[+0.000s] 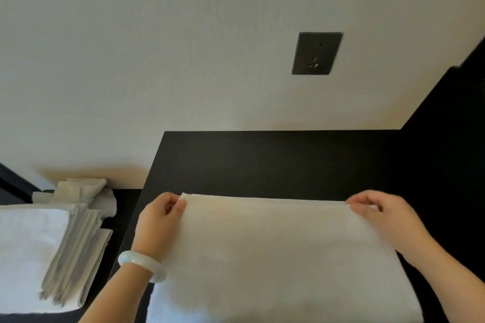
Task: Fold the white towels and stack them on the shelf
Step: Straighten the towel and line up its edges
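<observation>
A large white cloth towel [275,257] lies spread on the black counter [262,160] at lower centre, its far corners pinched by the left hand [160,217] and the right hand [380,215]. A pale bangle [141,265] circles the left wrist. A stack of folded white towels [44,252] sits at lower left, and a dark wall socket [316,53] is mounted upper right.

Illumination is soft, even and moderately dim indoor light, with no hard shadows. The wall [183,34] reads grey-cream, with a warm glow just above the far edge of the table top [262,160] and again at left, beyond the folded stack [29,238]. The table top is near-black and its surface detail is lost. The stack's upper face is close to overexposed. The spread towel [275,244] is soft, its weave unresolved, with a bluish cast at its near edge. Wide-angle distortion is present: the socket plate [317,53] is skewed and the table edges lean outward. Mild blur throughout.
</observation>
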The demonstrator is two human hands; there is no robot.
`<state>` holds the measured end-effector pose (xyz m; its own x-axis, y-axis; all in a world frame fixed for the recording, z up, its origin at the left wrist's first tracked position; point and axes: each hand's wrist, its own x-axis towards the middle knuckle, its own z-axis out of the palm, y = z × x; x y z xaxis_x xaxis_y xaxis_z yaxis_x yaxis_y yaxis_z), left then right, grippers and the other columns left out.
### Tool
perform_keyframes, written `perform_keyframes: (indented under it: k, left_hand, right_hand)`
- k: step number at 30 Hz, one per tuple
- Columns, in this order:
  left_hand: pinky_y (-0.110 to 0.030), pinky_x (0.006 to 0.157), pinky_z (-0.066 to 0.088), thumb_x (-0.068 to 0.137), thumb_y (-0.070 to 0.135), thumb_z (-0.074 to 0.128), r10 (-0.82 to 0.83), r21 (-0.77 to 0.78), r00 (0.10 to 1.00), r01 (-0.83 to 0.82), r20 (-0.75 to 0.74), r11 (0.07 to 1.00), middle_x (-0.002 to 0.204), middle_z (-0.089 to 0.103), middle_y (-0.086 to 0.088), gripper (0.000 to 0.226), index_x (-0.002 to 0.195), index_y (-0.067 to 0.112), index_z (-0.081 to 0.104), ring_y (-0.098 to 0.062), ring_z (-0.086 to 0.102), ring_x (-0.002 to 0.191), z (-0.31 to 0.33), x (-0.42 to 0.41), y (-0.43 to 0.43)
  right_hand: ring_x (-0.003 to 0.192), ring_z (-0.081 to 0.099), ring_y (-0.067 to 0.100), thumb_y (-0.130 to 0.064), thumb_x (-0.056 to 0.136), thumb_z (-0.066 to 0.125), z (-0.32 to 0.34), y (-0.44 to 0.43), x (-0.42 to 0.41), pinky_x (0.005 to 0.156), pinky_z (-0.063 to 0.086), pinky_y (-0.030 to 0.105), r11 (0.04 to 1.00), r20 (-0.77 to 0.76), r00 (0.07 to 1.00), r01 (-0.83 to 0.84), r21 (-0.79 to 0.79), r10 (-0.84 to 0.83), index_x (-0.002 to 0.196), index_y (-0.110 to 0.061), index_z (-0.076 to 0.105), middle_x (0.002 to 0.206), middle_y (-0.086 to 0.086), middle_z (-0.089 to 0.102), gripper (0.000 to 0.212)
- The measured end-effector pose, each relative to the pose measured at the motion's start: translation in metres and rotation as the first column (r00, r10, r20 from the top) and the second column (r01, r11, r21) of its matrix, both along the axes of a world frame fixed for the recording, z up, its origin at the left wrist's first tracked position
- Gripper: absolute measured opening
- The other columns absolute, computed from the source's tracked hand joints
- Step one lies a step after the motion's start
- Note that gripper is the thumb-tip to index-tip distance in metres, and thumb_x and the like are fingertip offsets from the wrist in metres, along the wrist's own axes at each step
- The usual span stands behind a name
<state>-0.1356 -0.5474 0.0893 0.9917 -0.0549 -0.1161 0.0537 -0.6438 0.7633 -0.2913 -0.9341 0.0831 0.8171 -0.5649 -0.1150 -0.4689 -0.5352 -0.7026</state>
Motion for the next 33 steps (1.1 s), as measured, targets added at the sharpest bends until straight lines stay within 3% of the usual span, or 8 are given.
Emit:
perform_keyframes:
  k: [4,14,17,21,25,28,31,33]
  left_hand:
    - [-0.019,0.056,0.035,0.101,0.028,0.048,0.000,0.087,0.999,0.003,-0.037,0.996,0.080,0.060,0.002,0.016,0.088,0.023,0.055,-0.010,0.055,0.071,-0.009,0.015,-0.019]
    - [-0.029,0.062,0.044,0.104,0.027,0.040,0.040,0.080,0.999,-0.040,-0.006,0.996,0.093,0.060,-0.003,0.014,0.099,0.018,0.050,-0.017,0.057,0.077,-0.022,0.010,-0.027]
    - [-0.037,0.092,0.046,0.101,0.022,0.046,-0.094,0.420,0.992,0.050,0.083,0.906,0.130,0.048,-0.007,0.029,0.128,0.015,0.047,-0.024,0.052,0.110,-0.009,0.000,-0.034]
    - [-0.038,0.112,0.033,0.093,0.025,0.061,-0.511,0.453,0.772,0.328,0.378,0.829,0.146,0.046,-0.005,0.049,0.139,0.014,0.049,-0.026,0.043,0.136,0.007,-0.046,-0.075]
    - [-0.032,0.118,0.004,0.103,0.037,0.040,-0.903,0.525,0.362,0.735,0.233,0.429,0.162,0.020,0.003,0.052,0.152,0.027,0.028,-0.015,0.015,0.149,-0.001,-0.082,-0.136]
    - [-0.036,0.122,-0.008,0.104,0.047,0.022,-0.952,0.574,0.304,0.772,0.045,0.274,0.164,-0.008,0.008,0.056,0.156,0.033,0.004,-0.011,-0.014,0.149,-0.021,-0.082,-0.155]
    - [-0.038,0.121,-0.011,0.098,0.058,0.006,-0.952,0.618,0.306,0.745,0.014,0.249,0.162,-0.018,0.011,0.061,0.154,0.038,-0.008,-0.009,-0.024,0.146,-0.037,-0.080,-0.157]
    - [-0.037,0.121,-0.013,0.092,0.067,-0.001,-0.954,0.617,0.300,0.749,0.010,0.242,0.160,-0.021,0.013,0.067,0.152,0.041,-0.012,-0.007,-0.028,0.144,-0.042,-0.079,-0.157]
  right_hand:
    - [0.083,0.060,0.004,-0.028,0.093,0.062,-0.016,0.011,0.024,0.066,0.042,0.022,0.996,0.042,0.996,0.084,-0.042,-0.082,0.083,-0.039,0.063,0.093,-0.015,0.063,0.015]
    - [0.077,0.050,0.002,-0.039,0.094,0.055,-0.035,0.018,0.026,0.061,0.035,0.015,0.954,0.044,0.997,0.070,-0.291,-0.060,0.094,-0.039,0.051,0.102,-0.020,0.038,0.005]
    - [0.079,0.049,0.005,-0.037,0.092,0.065,-0.033,0.019,0.028,0.063,0.038,0.019,0.946,0.050,0.985,0.175,-0.272,-0.168,0.119,-0.027,0.052,0.119,-0.008,0.041,0.031]
    - [0.101,0.055,0.014,-0.040,0.094,0.063,-0.011,0.014,0.009,0.079,0.049,0.035,0.919,0.030,0.919,0.393,0.012,-0.393,0.133,-0.023,0.050,0.133,0.002,0.050,0.045]
    - [0.090,0.063,0.013,-0.033,0.095,0.062,0.013,0.022,-0.040,0.062,0.049,0.030,0.839,-0.098,0.886,0.462,0.287,-0.454,0.130,-0.028,0.053,0.107,-0.009,0.058,0.036]
    - [0.091,0.063,0.015,-0.035,0.096,0.060,0.025,0.037,-0.076,0.069,0.051,0.033,0.831,-0.212,0.895,0.443,0.337,-0.392,0.122,-0.029,0.058,0.106,-0.006,0.064,0.027]
    - [0.103,0.060,0.016,-0.037,0.096,0.060,0.032,0.047,-0.100,0.097,0.050,0.042,0.809,-0.236,0.918,0.394,0.437,-0.319,0.115,-0.031,0.062,0.111,-0.008,0.064,0.020]
    - [0.104,0.056,0.009,-0.039,0.095,0.061,0.033,0.056,-0.106,0.098,0.044,0.036,0.799,-0.205,0.942,0.334,0.499,-0.265,0.111,-0.038,0.057,0.111,-0.015,0.060,0.017]
